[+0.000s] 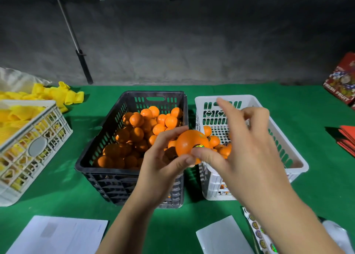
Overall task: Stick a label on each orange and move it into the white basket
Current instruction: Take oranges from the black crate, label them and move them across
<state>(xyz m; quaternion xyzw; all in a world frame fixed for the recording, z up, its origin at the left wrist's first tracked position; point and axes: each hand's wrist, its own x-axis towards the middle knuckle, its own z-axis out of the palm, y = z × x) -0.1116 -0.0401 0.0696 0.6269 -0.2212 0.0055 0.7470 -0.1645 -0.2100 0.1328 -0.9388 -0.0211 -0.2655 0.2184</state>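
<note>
Head view: an orange [189,142] is held by the left hand [163,157] between the black crate [132,100] and white basket [249,102]. A label [197,146] is pressed on by the right hand's [247,144] thumb, fingers spread. Firm, light, smooth; it should be cupped around its sides.

The left hand [163,154] is gripping an orange [189,144] with curled fingers. The right hand [244,148] is pressing its thumb on the orange, fingers extended.

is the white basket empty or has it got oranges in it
Not empty: a few labelled oranges lie on the bottom of the white slotted plastic basket, most of its floor still bare.
</note>
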